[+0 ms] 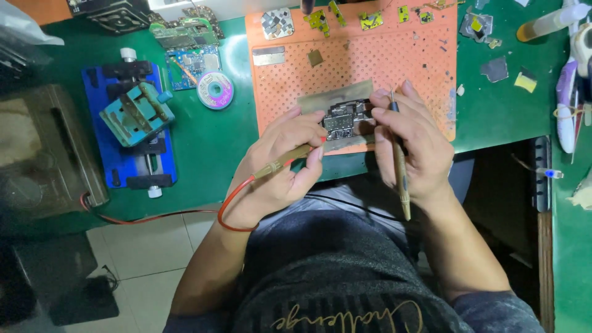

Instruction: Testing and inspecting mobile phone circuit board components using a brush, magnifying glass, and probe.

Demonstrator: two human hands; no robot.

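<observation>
- Left hand (280, 169) pinches a slim tan probe with a red tip and trailing red wire (285, 161) between thumb and fingers, held like a pen, apparently so its tip can land on the board
- Right hand (413, 148) is wrapped around a thin brass-coloured pen-like tool with a dark point (399, 166), point up near the fingertips, handle running down past the palm
- Between both hands sits the small dark circuit board with metal shields (345, 119), resting at the near edge of the orange perforated work mat (382, 61), close to the body, likely for steady wrists
- The mat lies on the green counter (213, 142); small yellow and grey board scraps (320, 20) line its far edge, out of the way
- To the left, a blue clamp stand with a teal holder (132, 117) sits idle, well apart
- Just beside it, a round purple-and-white spool (215, 90) and a blue-green circuit board (194, 61)
- No readable labels worth telling; a yellow-and-white tube (552, 21) lies at far right
</observation>
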